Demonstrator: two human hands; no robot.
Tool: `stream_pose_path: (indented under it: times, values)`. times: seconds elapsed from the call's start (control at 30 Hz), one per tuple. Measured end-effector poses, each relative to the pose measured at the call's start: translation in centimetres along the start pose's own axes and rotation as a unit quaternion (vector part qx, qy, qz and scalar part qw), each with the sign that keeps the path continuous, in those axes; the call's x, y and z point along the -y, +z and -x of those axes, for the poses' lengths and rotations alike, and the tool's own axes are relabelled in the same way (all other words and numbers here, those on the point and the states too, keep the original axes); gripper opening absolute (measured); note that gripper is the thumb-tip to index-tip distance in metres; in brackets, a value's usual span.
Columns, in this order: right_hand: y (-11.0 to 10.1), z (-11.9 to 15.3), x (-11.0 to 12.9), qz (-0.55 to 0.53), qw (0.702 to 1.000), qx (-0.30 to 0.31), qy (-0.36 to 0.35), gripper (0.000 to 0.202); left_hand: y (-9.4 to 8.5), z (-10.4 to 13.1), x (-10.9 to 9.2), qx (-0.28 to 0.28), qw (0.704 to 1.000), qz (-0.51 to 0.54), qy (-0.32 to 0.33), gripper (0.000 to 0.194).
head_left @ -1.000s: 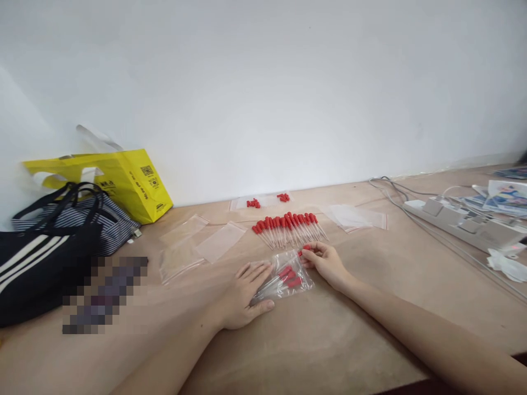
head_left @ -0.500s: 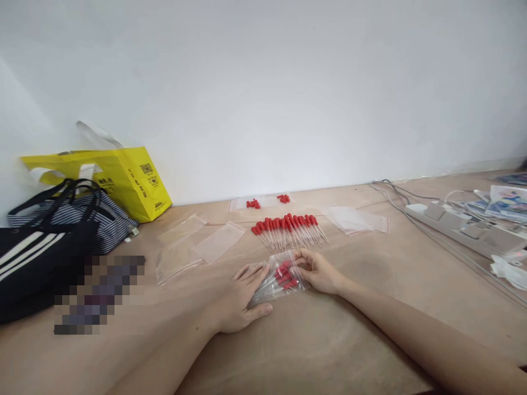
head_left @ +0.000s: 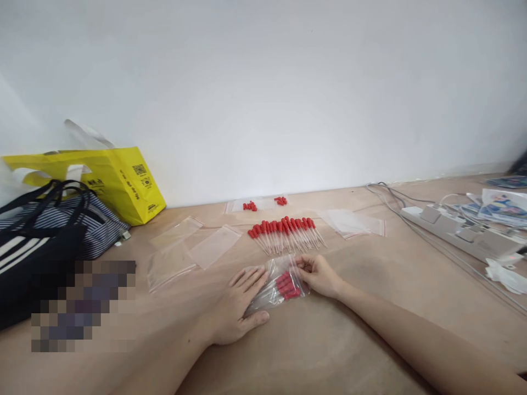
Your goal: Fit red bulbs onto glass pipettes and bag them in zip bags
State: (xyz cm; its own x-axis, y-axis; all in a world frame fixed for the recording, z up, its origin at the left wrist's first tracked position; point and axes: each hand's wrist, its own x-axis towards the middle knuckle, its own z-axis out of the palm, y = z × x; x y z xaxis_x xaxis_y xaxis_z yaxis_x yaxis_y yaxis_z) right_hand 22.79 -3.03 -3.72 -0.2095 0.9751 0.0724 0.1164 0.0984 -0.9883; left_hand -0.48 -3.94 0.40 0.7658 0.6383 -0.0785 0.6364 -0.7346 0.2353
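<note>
A clear zip bag (head_left: 268, 298) lies flat on the table in front of me. Inside it are several droppers (head_left: 287, 285) with red rubber bulbs, their clear stems pointing left. My left hand (head_left: 242, 304) rests open over the bag's left end, fingers stretched out and thumb apart. At the bag's right end, my right hand (head_left: 319, 276) pinches the edge near the opening between thumb and fingers. Just beyond the bag, a row of loose red-bulbed droppers (head_left: 286, 233) lies side by side, bulbs away from me.
Flat plastic bags (head_left: 216, 247) lie to the left, and another stack of bags (head_left: 354, 223) to the right. Small red bulbs (head_left: 250, 206) lie on a bag by the wall. A yellow bag (head_left: 140, 186) and dark bag (head_left: 53, 263) stand left; a power strip (head_left: 453, 230) with cables sits right.
The red bulbs inside the bag now lie more neatly lined up. Both hands keep about the same places on the bag. The view has shifted slightly.
</note>
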Motion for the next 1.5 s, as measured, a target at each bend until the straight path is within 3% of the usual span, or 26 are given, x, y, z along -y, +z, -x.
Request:
stream_pose_path:
  times: [0.1,0.2,0.33,0.43,0.57,0.8,0.97,1.07,1.1,1.17,1.27,1.4,1.5]
  values:
    - [-1.4,-0.6,0.3,0.09,0.989,-0.117,-0.013,0.019,0.1,0.1,0.2,-0.011,1.0,0.004,-0.002,0.065]
    - [-4.4,-2.1,0.8,0.27,0.931,-0.245,0.021,0.01,0.2,0.1,0.4,-0.02,1.0,0.011,0.001,0.062]
    - [-8.2,-5.4,0.9,0.308,0.895,-0.312,0.085,0.021,0.2,0.2,0.7,-0.027,0.999,0.021,0.005,0.05]
    - [-9.0,-7.6,0.8,0.31,0.888,-0.318,0.117,0.024,0.1,0.2,0.8,-0.022,1.0,0.014,-0.003,0.047]
    - [-8.5,-9.6,0.8,0.307,0.89,-0.307,0.14,0.012,0.0,0.2,0.6,-0.013,1.0,0.004,-0.008,0.049]
    - [-8.5,-10.3,1.2,0.277,0.897,-0.309,0.151,0.016,-0.3,0.1,0.1,-0.002,1.0,-0.005,-0.019,0.051]
    - [-8.0,-8.1,2.6,0.222,0.916,-0.319,0.098,0.042,-0.1,0.3,0.4,-0.022,1.0,0.007,-0.006,0.044]
    - [-6.7,-5.3,2.8,0.163,0.941,-0.29,0.061,0.059,0.0,0.3,0.4,-0.019,1.0,0.009,-0.005,0.043]
    - [-6.1,-4.3,2.6,0.095,0.959,-0.266,0.028,0.061,0.0,0.2,0.4,-0.017,1.0,0.007,-0.006,0.043]
    - [-4.6,-2.5,2.0,-0.003,0.97,-0.242,-0.003,0.059,0.0,0.2,0.3,-0.012,1.0,0.002,-0.009,0.044]
    - [-2.7,-0.9,0.8,-0.06,0.967,-0.247,-0.009,0.056,0.1,0.1,0.4,-0.014,1.0,0.002,-0.008,0.045]
    - [-1.5,-0.8,0.4,-0.123,0.959,-0.256,-0.02,0.054,0.4,0.2,0.6,-0.036,0.999,0.017,-0.005,0.049]
    - [-1.2,-0.9,0.8,-0.175,0.958,-0.226,-0.012,0.047,0.6,0.3,0.8,-0.056,0.998,0.032,-0.015,0.055]
